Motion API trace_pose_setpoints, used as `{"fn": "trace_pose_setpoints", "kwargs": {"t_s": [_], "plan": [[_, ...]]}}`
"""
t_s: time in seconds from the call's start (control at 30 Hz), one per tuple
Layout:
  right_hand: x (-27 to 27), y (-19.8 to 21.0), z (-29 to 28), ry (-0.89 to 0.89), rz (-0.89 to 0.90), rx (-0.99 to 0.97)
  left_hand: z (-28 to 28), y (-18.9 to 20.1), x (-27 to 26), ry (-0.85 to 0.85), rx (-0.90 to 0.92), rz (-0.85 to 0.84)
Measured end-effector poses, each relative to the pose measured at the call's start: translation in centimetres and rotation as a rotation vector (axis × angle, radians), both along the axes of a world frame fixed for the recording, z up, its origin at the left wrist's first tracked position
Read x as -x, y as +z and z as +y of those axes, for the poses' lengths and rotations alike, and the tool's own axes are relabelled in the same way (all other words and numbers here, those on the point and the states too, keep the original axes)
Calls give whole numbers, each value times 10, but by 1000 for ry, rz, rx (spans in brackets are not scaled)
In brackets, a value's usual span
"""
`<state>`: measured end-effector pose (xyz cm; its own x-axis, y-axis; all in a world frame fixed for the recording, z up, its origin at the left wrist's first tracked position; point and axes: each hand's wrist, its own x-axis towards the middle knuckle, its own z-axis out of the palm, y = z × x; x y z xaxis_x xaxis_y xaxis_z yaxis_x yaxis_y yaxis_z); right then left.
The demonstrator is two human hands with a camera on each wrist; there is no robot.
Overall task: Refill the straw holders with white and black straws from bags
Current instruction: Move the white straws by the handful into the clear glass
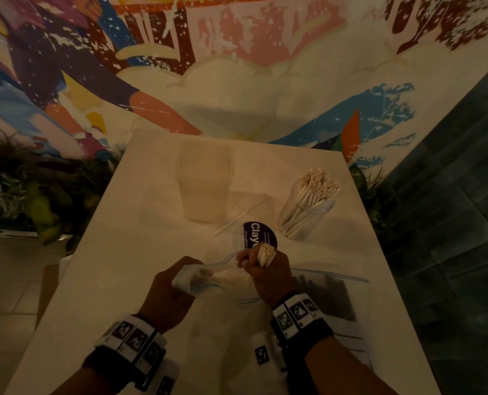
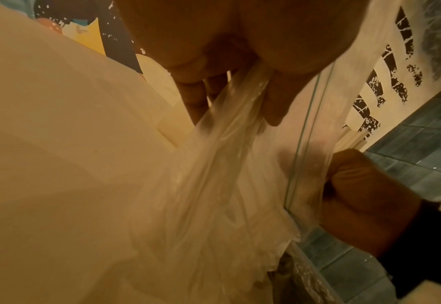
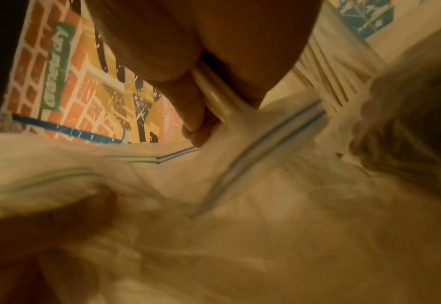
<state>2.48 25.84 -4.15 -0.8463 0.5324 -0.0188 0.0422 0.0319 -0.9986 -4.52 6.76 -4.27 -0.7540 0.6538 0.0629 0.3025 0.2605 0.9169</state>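
Note:
My left hand (image 1: 190, 276) grips the crumpled end of a clear zip bag (image 1: 217, 269) just above the white table (image 1: 117, 252). In the left wrist view, the fingers (image 2: 196, 96) and thumb pinch that bag (image 2: 222, 164). My right hand (image 1: 251, 260) holds a bunch of white straws (image 1: 266, 253) at the bag's mouth; the right wrist view shows the straws (image 3: 214, 92) in my fist. A clear holder (image 1: 308, 206) full of white straws stands at the right. A second bag with black straws (image 1: 325, 295) lies under my right wrist.
A translucent, seemingly empty container (image 1: 205, 183) stands at the table's middle back. Two loose white straws (image 1: 231, 220) and a round dark sticker (image 1: 257, 235) lie before it. Plants (image 1: 37, 201) flank the table, a mural wall behind, tiled floor (image 1: 450, 252) to the right.

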Motion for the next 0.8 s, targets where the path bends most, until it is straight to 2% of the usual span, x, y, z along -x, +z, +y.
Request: {"fn": "trace_pose_setpoints", "kwargs": {"t_s": [0.1, 0.2, 0.3, 0.43, 0.5, 0.63, 0.8], "plan": [[0, -7, 1, -23, -15, 29, -3, -9, 3, -9, 9, 10], [-4, -21, -1, -13, -103, 109, -5, -16, 5, -13, -65, 67], [-6, -23, -2, 16, -164, 55, -6, -19, 4, -1, -102, 66], [-3, -22, -4, 48, -190, 18, -3, -19, 1, -22, -222, -64], [-4, -19, -6, 49, -159, 77, -2, -19, 0, -18, -256, -80], [1, 19, -2, 22, 29, 255, -4, -21, 3, 2, -237, -74], [14, 99, 37, -46, 291, 226, -2, -19, 2, 1, -211, -66]]}}
